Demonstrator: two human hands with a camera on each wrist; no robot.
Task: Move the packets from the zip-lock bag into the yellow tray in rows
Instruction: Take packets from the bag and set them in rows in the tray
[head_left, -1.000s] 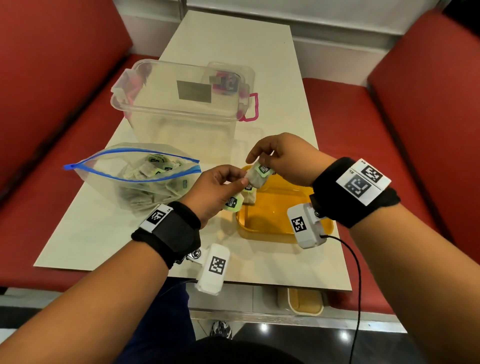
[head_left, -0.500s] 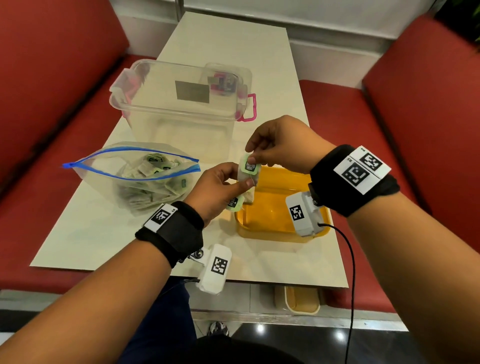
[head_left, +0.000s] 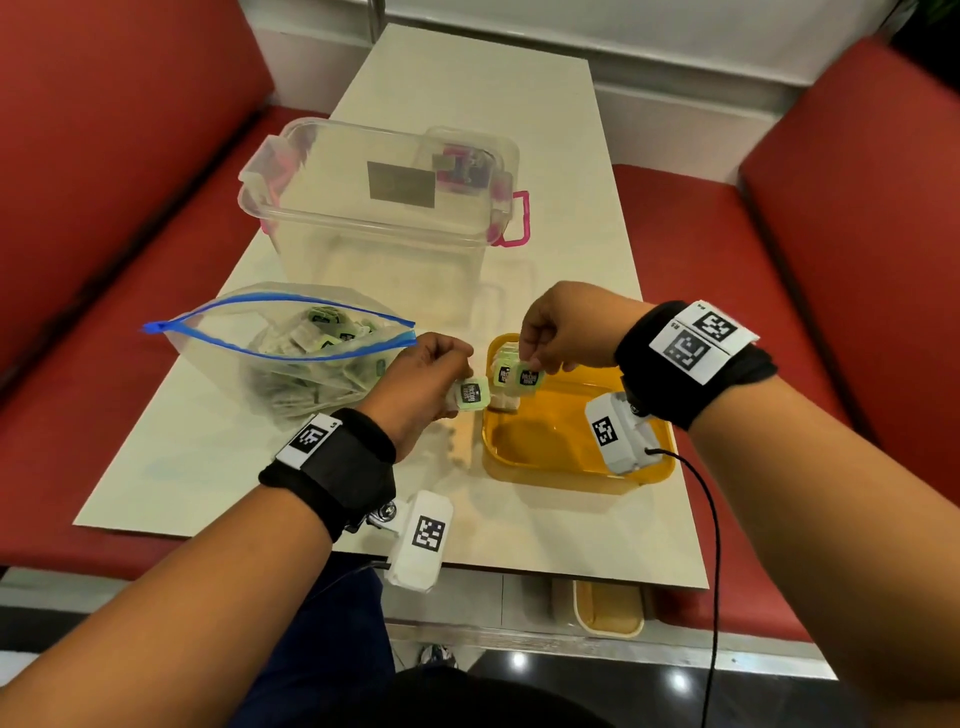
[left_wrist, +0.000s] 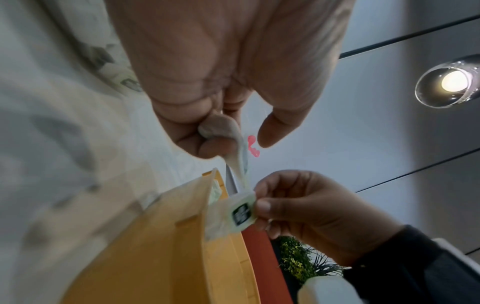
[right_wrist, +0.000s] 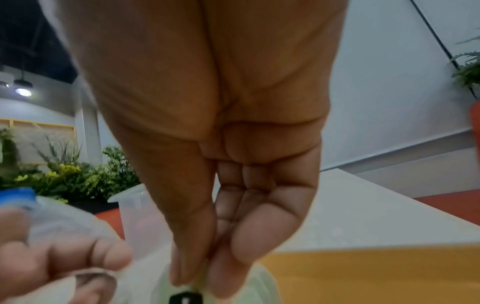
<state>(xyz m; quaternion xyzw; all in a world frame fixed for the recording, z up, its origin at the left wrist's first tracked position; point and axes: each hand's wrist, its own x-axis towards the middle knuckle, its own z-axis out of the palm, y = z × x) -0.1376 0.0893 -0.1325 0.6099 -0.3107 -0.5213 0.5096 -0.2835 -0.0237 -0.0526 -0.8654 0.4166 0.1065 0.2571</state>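
Observation:
An open zip-lock bag (head_left: 291, 353) with a blue seal lies at the left, holding several green-and-white packets. The yellow tray (head_left: 571, 457) sits at the right, near the table's front edge. A few packets (head_left: 501, 364) stand in a row at its far left corner. My right hand (head_left: 535, 364) pinches a packet (head_left: 527, 376) by its top, just above that row; the left wrist view shows the same packet (left_wrist: 240, 211) over the tray's rim (left_wrist: 207, 197). My left hand (head_left: 457, 384) grips another packet (head_left: 471, 395) just left of the tray.
A clear lidded container (head_left: 379, 208) with pink latches stands behind the bag and tray. Red benches (head_left: 857, 260) flank the narrow table (head_left: 519, 530). A cable (head_left: 714, 519) hangs from my right wrist past the table's front edge.
My right hand took a packet from the left hand, lifted it, then brought it down over the tray's far left corner. The left hand drew back slightly, keeping its own packet.

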